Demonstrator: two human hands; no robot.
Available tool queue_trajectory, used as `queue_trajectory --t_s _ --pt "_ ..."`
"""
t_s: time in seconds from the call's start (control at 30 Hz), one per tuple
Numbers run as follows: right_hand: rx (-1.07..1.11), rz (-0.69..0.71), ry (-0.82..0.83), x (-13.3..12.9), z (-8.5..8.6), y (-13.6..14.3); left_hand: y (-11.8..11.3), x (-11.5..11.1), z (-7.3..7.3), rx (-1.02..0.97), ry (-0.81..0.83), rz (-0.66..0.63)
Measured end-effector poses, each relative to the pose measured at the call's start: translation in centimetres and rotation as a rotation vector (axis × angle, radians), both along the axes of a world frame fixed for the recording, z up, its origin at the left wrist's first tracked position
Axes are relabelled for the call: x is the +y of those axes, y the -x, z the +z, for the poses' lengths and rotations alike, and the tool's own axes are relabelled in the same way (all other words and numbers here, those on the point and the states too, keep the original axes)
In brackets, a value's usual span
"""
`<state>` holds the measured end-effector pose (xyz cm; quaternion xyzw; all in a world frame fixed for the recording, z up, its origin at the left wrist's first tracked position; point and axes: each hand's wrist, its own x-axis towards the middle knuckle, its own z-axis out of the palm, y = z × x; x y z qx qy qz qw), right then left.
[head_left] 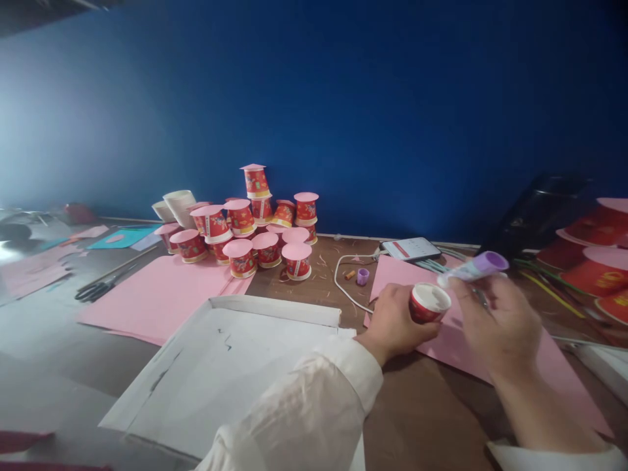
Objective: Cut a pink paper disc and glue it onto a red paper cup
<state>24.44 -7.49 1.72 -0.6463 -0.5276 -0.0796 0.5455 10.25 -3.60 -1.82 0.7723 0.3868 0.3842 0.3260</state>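
Observation:
My left hand (pixel 395 320) is wrapped round a small red paper cup (pixel 426 309) whose pale bottom faces up, low over the table. Beside it, my right hand (pixel 500 320) grips a purple and white glue stick (pixel 475 267), held sideways with its white end close to the cup's rim; I cannot tell if they touch. A small purple cap (pixel 362 277) lies on the table to the left of the pink paper sheet (pixel 456 347) under my hands.
Red paper cups (pixel 243 258) topped with pink discs are stacked by the blue wall (pixel 314 98). White cups (pixel 179 203) lean behind them. Nearby are a phone (pixel 411 248), a cable (pixel 338 268), a white box lid (pixel 210 373), pink sheets (pixel 161 294), scissors (pixel 98 288) and more red cups (pixel 596 265).

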Motion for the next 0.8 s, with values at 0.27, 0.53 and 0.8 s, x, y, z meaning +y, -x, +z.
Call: queue_trajectory --t_s 0.27,0.53,0.8 --pt "0.008 -0.027 -0.049 -0.6 0.8 -0.1 0.2 -0.2 0.3 -0.071 0.157 0.005" --pt "0.003 0.03 0.056 0.7 0.3 -0.2 0.2 -0.1 0.4 -0.027 0.097 -0.071" --pt "-0.185 0.094 0.055 1.3 -0.6 -0.4 0.2 0.0 0.3 -0.035 0.104 -0.08"
